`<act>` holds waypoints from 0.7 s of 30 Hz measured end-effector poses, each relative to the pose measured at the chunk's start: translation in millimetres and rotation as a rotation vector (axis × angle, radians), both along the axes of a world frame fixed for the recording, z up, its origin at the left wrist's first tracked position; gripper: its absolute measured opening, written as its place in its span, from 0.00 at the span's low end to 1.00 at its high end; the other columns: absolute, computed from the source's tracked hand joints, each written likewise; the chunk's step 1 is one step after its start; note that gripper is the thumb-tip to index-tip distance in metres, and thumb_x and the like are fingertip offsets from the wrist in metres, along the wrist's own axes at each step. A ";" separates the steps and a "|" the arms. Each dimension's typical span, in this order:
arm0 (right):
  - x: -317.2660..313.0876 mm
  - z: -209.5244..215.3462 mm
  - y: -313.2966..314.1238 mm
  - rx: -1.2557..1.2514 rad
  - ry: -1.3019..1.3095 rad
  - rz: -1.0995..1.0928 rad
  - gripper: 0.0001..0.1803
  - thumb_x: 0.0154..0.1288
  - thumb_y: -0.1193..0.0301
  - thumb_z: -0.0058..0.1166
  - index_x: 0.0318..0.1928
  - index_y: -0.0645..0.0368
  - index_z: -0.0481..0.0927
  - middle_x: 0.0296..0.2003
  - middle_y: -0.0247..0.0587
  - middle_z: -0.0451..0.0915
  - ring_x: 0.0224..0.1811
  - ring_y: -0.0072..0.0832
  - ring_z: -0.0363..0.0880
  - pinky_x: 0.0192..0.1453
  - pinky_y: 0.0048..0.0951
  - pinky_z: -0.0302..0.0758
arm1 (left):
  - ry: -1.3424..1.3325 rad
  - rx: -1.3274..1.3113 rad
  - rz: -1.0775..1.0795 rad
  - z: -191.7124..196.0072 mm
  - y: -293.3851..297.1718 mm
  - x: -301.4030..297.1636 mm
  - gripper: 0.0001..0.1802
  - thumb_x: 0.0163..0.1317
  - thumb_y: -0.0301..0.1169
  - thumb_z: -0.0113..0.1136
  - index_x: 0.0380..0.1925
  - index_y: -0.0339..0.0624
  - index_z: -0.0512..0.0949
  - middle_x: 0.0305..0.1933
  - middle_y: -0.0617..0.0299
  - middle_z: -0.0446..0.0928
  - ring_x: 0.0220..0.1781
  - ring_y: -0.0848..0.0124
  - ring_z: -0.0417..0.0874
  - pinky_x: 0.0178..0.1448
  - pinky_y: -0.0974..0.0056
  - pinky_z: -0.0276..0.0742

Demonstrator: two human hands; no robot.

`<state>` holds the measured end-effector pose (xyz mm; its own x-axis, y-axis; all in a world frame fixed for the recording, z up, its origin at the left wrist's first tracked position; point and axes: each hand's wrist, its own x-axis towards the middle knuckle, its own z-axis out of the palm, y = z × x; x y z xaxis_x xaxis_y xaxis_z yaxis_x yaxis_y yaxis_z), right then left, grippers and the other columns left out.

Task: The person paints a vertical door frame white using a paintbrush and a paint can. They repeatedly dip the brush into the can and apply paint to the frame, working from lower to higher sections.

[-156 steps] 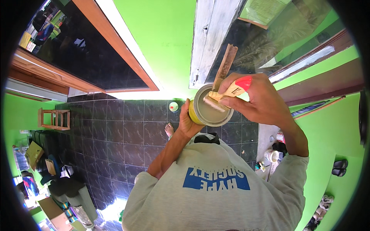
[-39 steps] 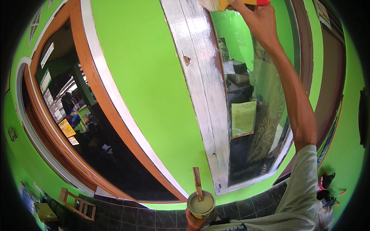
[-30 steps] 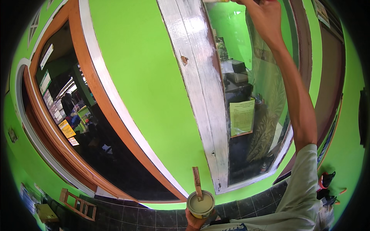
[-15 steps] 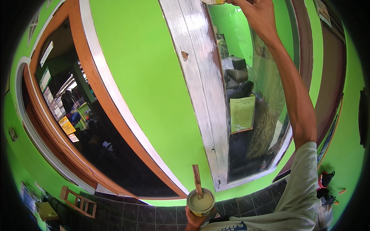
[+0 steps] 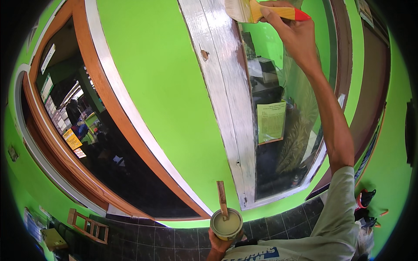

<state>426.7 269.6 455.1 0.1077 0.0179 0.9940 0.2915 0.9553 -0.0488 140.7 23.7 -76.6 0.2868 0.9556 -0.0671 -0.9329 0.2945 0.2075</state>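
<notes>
In my raised right hand [image 5: 296, 37] is a paintbrush [image 5: 254, 11], gripped by its yellow handle with a red tip. Its pale bristles touch the right edge of the window's wooden frame [image 5: 217, 65], which carries streaky white paint over darker wood. Down at the lower middle, my left hand [image 5: 219, 244] holds an open paint can [image 5: 226, 230] from below. Whitish paint fills part of the can, and a wooden stick [image 5: 222, 195] stands slanted in it, leaning on the rim.
Beside the frame is a glass pane [image 5: 272, 165] with a paper sheet [image 5: 271, 122] on it. A bright green wall [image 5: 161, 87] separates it from an orange-brown door frame [image 5: 117, 108] at left. A wooden ladder-like piece [image 5: 89, 228] rests on the dark tiled floor [image 5: 152, 237].
My right hand has come lower, bringing the whole brush into view against the upper frame. The can has shifted only slightly, still in my left hand.
</notes>
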 end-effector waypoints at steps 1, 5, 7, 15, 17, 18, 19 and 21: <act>4.0 -4.8 2.9 -0.004 -0.023 0.024 0.13 0.75 0.70 0.62 0.51 0.68 0.85 0.38 0.38 0.87 0.40 0.21 0.84 0.46 0.25 0.80 | 0.010 0.008 0.005 0.2 0.0 0.3 0.46 0.62 0.66 0.62 0.74 0.54 0.66 0.75 0.49 0.67 0.75 0.45 0.69 0.70 0.26 0.68; 8.0 -27.9 -0.9 -0.090 -0.091 -0.038 0.14 0.75 0.70 0.61 0.54 0.67 0.85 0.41 0.38 0.87 0.44 0.19 0.83 0.50 0.22 0.79 | -0.019 -0.033 0.013 -0.1 -0.6 0.5 0.46 0.62 0.65 0.62 0.74 0.54 0.66 0.75 0.50 0.67 0.76 0.46 0.68 0.71 0.26 0.66; 3.9 -40.8 -4.3 -0.100 -0.091 -0.009 0.13 0.75 0.71 0.61 0.53 0.66 0.86 0.41 0.37 0.87 0.44 0.19 0.83 0.50 0.22 0.79 | -0.017 -0.039 0.015 -1.9 -3.1 -0.9 0.45 0.62 0.65 0.62 0.74 0.54 0.66 0.75 0.51 0.67 0.76 0.46 0.68 0.71 0.25 0.65; 8.2 -65.1 -29.6 -0.236 -0.125 -0.090 0.09 0.73 0.73 0.61 0.48 0.65 0.86 0.38 0.36 0.87 0.39 0.18 0.84 0.43 0.22 0.79 | -0.002 -0.046 0.004 2.5 -2.8 -0.4 0.44 0.63 0.65 0.59 0.73 0.54 0.67 0.75 0.51 0.68 0.76 0.46 0.67 0.72 0.24 0.63; 9.5 -47.8 -33.4 -0.224 -0.108 -0.078 0.08 0.73 0.74 0.61 0.47 0.66 0.86 0.37 0.36 0.87 0.38 0.19 0.84 0.41 0.22 0.78 | -0.031 -0.060 -0.004 -1.0 -1.6 -1.4 0.44 0.63 0.65 0.59 0.74 0.55 0.67 0.75 0.51 0.68 0.77 0.46 0.67 0.72 0.24 0.63; 9.9 -36.2 -31.7 -0.255 -0.117 -0.150 0.09 0.73 0.74 0.61 0.48 0.65 0.87 0.37 0.36 0.87 0.38 0.19 0.84 0.41 0.22 0.78 | -0.056 -0.069 -0.010 -2.0 -2.5 -1.5 0.44 0.63 0.66 0.59 0.74 0.55 0.66 0.75 0.51 0.68 0.77 0.46 0.67 0.72 0.24 0.63; 10.1 -22.2 -28.5 -0.286 -0.126 -0.221 0.09 0.72 0.74 0.62 0.48 0.65 0.87 0.38 0.36 0.86 0.39 0.19 0.84 0.41 0.23 0.79 | -0.081 -0.077 -0.015 -2.4 -3.5 -1.6 0.45 0.63 0.66 0.59 0.74 0.55 0.66 0.75 0.51 0.68 0.77 0.46 0.67 0.72 0.23 0.63; 5.3 -7.6 -33.4 -0.248 -0.094 -0.216 0.09 0.73 0.73 0.62 0.47 0.66 0.86 0.37 0.35 0.86 0.39 0.19 0.83 0.41 0.23 0.78 | -0.036 -0.009 -0.006 4.0 -4.7 1.2 0.45 0.63 0.65 0.60 0.75 0.55 0.65 0.76 0.50 0.67 0.77 0.45 0.66 0.73 0.23 0.63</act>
